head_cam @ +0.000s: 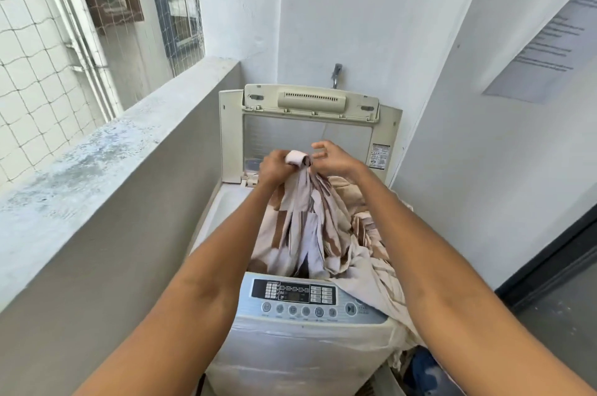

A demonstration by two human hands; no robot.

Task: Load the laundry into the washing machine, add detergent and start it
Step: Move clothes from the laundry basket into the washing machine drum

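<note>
A white top-loading washing machine [290,340] stands below me with its lid [232,137] raised upright at the back. A cream and brown patterned sheet [307,227] hangs bunched over the drum opening and spills over the machine's right side. My left hand [274,166] grips the gathered top of the sheet above the drum. My right hand [332,158] is beside it, pinching the same bunch with the index finger and thumb partly spread. The grey control panel [307,298] with buttons faces me at the front. No detergent is in view.
A concrete balcony ledge [113,153] runs along the left, with netting [32,56] above it. White walls close in behind and on the right. A tap [336,74] sticks out of the back wall. A dark door frame [549,266] and a blue object [423,366] lie at lower right.
</note>
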